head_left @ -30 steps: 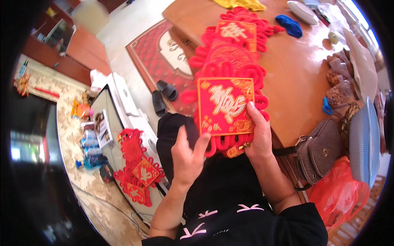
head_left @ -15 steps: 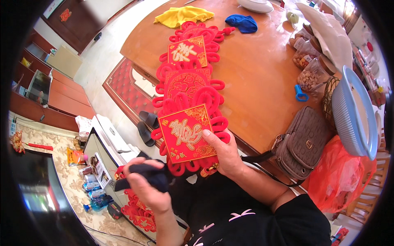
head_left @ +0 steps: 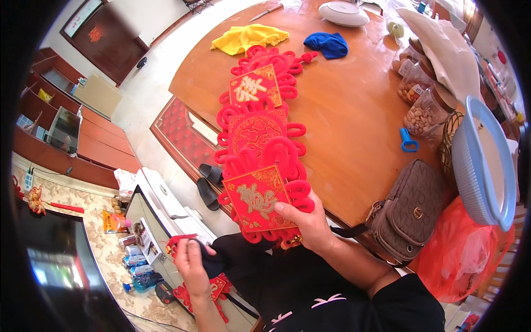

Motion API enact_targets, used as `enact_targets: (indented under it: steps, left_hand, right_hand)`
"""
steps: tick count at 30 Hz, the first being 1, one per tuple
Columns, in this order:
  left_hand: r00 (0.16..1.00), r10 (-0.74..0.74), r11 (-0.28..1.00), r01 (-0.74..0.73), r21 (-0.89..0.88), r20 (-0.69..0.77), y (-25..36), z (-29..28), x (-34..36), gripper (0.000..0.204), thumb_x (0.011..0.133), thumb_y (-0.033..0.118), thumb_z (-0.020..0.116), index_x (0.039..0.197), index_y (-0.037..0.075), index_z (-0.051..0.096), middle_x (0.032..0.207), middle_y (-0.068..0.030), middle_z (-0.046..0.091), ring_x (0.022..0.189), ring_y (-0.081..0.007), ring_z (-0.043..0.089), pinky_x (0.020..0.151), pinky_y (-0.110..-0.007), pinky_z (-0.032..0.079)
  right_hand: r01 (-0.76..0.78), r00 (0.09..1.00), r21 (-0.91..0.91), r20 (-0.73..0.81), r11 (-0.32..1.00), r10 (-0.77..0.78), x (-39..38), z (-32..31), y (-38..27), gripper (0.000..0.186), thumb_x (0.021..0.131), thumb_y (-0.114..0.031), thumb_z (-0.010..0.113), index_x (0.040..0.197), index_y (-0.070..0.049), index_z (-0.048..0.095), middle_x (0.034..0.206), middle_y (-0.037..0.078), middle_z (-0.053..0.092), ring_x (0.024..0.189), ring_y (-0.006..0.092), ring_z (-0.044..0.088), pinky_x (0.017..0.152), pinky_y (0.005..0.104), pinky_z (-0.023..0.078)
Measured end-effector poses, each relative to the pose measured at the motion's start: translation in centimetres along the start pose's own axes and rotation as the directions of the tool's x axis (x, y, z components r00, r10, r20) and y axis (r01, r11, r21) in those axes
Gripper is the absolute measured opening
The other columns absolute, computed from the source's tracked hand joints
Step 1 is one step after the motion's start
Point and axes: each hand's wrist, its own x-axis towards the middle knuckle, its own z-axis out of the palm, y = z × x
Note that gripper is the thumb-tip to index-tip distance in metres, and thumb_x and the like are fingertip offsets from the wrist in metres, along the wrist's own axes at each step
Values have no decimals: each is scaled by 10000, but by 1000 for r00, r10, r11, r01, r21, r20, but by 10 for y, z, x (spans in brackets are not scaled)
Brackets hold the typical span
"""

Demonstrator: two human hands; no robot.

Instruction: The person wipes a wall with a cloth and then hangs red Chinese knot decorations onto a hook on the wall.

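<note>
A long red hanging knot ornament (head_left: 259,135) with looped red cords and square gold-lettered panels runs across the edge of the table. My right hand (head_left: 311,222) grips its nearest panel at the lower right, thumb on the front and the other fingers hidden behind. Lower left, my left hand (head_left: 191,268) is closed on a dark cloth (head_left: 212,264), seen beside its fingers. A bit of red cord or tassel (head_left: 178,242) shows just above that hand; whether the hand touches it I cannot tell. More red ornament (head_left: 217,288) lies below, partly behind my forearm.
The round wooden table (head_left: 343,116) bears a yellow cloth (head_left: 249,39), a blue cloth (head_left: 326,44), a knife (head_left: 266,13), nut jars (head_left: 423,114) and a blue peeler (head_left: 409,141). A brown bag (head_left: 406,213) and blue basket (head_left: 480,166) are at the right.
My left hand has moved down and left with the dark cloth, away from the ornament's near panel. My right hand keeps its grip. The whole view has shifted slightly.
</note>
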Motion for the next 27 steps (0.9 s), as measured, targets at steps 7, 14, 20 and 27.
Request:
enact_targets:
  steps: [7, 14, 20, 27]
  left_hand:
    - [890, 425, 864, -453, -218, -164, 93, 57, -6, 422, 1036, 396, 377, 877, 22, 492, 827, -146, 622, 798, -209, 587, 778, -308, 453]
    - [547, 639, 507, -828, 239, 540, 49, 142, 38, 417, 880, 175, 660, 1278, 74, 589, 1427, -176, 474, 941, -322, 633, 859, -413, 476]
    - [658, 692, 530, -742, 410, 297, 29, 140, 88, 322, 897, 73, 617, 1219, 66, 623, 1297, -191, 565, 998, -321, 636, 838, -390, 499]
    - [915, 404, 865, -387, -318, -14, 67, 106, 100, 222, 908, -62, 582, 1106, 27, 630, 1036, -49, 656, 952, -112, 613, 871, -244, 491]
  right_hand:
    - [-32, 998, 28, -50, 999, 34, -3, 1, 4, 333, 905, -62, 657, 1198, -18, 503, 1083, 60, 629, 995, 136, 612, 879, 311, 510]
    - [101, 995, -14, 5, 995, -101, -2, -9, 8, 375, 950, -66, 526, 1317, -5, 481, 1237, 75, 559, 1136, 146, 534, 977, 303, 435]
    - [-22, 999, -5, -27, 1000, 22, -9, -9, 7, 306, 934, -78, 612, 1218, -2, 526, 1094, 48, 614, 1018, 110, 568, 911, 281, 463]
    - [-7, 1000, -53, -23, 999, 6, -8, -9, 1, 277, 942, -81, 613, 1195, -4, 531, 1077, 45, 615, 1007, 105, 574, 896, 282, 473]
